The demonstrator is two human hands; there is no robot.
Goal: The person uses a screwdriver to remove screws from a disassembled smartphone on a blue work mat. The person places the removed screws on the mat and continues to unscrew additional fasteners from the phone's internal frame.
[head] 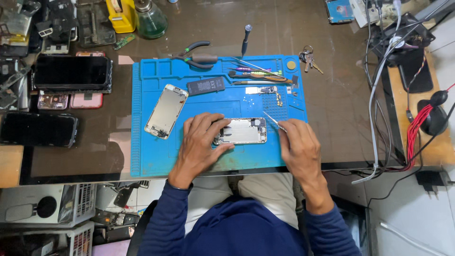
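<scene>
A: What do the hands hold?

B: The left hand (201, 142) lies flat, fingers spread, pinning the opened phone body (241, 131) to the blue mat (151, 151). The right hand (297, 147) is closed around tweezers (274, 121), whose tips point at the phone's upper right corner.

A: Where might trouble arise?

B: Probably at the tips: a slip could scratch the exposed interior or flick a tiny part away. The loose screws (278, 98) beyond the right hand could scatter if brushed, and the detached screen (166, 111), just beyond the left hand, could be nudged.

A: What remains unclear?

B: The left fingers cover the phone's left end. Whether the tweezers grip anything is too small to tell. The tabletop (332, 95) clutter far left of the left hand is cut off.
</scene>
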